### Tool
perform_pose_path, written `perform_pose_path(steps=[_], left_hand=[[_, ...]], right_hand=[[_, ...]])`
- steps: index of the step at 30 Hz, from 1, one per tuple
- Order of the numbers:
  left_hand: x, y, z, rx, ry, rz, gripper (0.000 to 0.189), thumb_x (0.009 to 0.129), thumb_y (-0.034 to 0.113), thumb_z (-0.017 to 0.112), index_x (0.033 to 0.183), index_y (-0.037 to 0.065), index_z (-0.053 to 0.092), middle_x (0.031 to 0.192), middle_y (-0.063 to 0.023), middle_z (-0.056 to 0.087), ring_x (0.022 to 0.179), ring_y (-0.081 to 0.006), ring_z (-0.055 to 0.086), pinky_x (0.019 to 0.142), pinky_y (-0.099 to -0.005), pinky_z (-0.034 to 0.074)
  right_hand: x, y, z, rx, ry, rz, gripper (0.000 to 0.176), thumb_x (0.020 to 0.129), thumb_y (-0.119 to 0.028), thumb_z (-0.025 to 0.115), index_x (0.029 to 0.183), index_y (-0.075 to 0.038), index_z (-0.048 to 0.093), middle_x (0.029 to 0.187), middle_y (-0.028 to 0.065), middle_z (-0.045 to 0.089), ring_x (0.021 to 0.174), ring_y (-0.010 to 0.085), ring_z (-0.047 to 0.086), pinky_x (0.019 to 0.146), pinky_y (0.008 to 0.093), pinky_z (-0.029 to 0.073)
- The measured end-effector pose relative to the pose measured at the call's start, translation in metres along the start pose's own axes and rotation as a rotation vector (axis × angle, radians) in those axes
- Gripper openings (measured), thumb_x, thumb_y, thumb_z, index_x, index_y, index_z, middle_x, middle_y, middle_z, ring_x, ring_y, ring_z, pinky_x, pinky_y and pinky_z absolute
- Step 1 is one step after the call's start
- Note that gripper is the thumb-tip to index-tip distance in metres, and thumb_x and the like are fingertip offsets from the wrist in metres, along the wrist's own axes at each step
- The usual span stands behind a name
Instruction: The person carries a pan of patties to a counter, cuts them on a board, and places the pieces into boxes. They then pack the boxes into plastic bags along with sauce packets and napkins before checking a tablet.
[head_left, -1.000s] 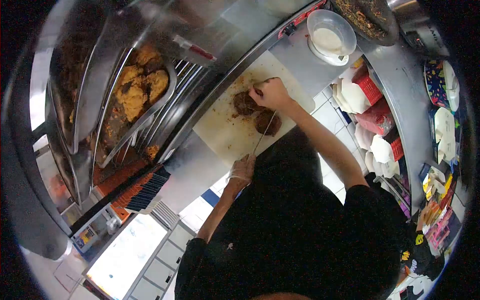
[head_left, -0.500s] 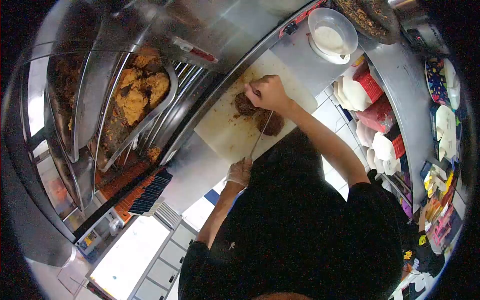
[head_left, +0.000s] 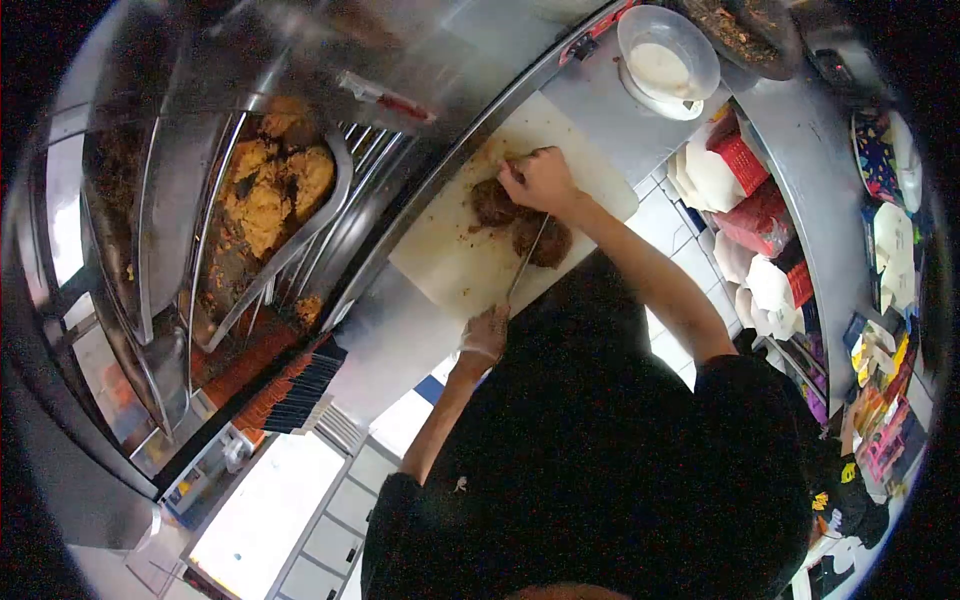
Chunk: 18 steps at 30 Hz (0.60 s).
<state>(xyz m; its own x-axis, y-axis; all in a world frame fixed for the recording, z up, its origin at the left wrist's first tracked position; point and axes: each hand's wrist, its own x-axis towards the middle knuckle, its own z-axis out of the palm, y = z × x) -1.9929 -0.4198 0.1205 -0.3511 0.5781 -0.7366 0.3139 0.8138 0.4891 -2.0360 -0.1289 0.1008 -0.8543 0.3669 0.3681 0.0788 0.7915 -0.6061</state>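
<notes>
Head view: left hand (head_left: 485,335), grip around knife (head_left: 525,262); right hand (head_left: 540,180) clutches meat (head_left: 495,205) on board (head_left: 450,260); bowl (head_left: 668,50) beyond.

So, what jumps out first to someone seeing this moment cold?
Two dark brown fried pieces lie on the white cutting board at centre frame. The bare right hand rests on them while the gloved left hand holds a long knife across them. To the left, a metal tray of golden fried food sits in a steel cabinet.
</notes>
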Motion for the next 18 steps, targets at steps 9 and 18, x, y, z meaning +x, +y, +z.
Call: perform_pose_path(steps=[9, 18], left_hand=[[-0.023, 0.021, 0.012, -0.083, 0.136, 0.071, 0.053, 0.099, 0.043, 0.033, 0.113, -0.003, 0.057, 0.107, -0.0333, 0.058, 0.104, -0.0518, 0.052, 0.09, -0.0534, 0.041], [0.014, -0.019, 0.047, 0.025, -0.056, 0.018, 0.06, 0.099, 0.048, 0.027, 0.116, -0.002, 0.055, 0.11, -0.0323, 0.057, 0.105, -0.0511, 0.051, 0.093, -0.0527, 0.04]], right_hand=[[0.002, -0.016, -0.056, 0.151, 0.119, -0.034, 0.036, 0.084, -0.021, 0.062, 0.052, -0.006, 0.056, 0.045, 0.0127, 0.051, 0.041, 0.0319, 0.051, 0.045, 0.0414, 0.042], [-0.019, 0.006, -0.032, 0.104, -0.024, 0.101, 0.034, 0.084, -0.026, 0.06, 0.06, -0.003, 0.063, 0.05, 0.0153, 0.056, 0.046, 0.0347, 0.055, 0.051, 0.0425, 0.048]])
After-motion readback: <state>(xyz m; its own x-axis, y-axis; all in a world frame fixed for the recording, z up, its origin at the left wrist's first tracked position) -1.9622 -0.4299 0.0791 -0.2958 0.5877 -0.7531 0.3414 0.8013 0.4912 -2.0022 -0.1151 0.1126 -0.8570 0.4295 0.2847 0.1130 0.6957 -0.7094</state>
